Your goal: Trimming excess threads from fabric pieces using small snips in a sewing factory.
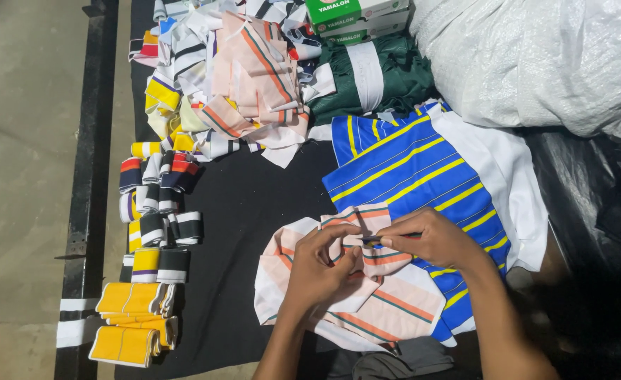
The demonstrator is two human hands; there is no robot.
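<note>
A black desk (247, 211) beside concrete floor (22, 176) is seen; peach striped fabric (395, 302) is pinched by left hand (317, 271) fingers, a thin tool by the right hand (430, 239).

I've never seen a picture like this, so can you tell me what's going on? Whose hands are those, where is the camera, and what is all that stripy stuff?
The camera sits on a person's head and looks down, so you see that person's own two hands. The left hand pinches and folds a peach striped cloth piece. The right hand touches the same piece and holds a thin dark tool; it is too small to tell what kind. Everything lies on a black table. Under the peach piece is a blue cloth with yellow stripes. At the top is a heap of mixed striped pieces, beside folded green cloth, green-and-white boxes and a big white sack. On the left are rows of small folded striped bands, some yellow.
</note>
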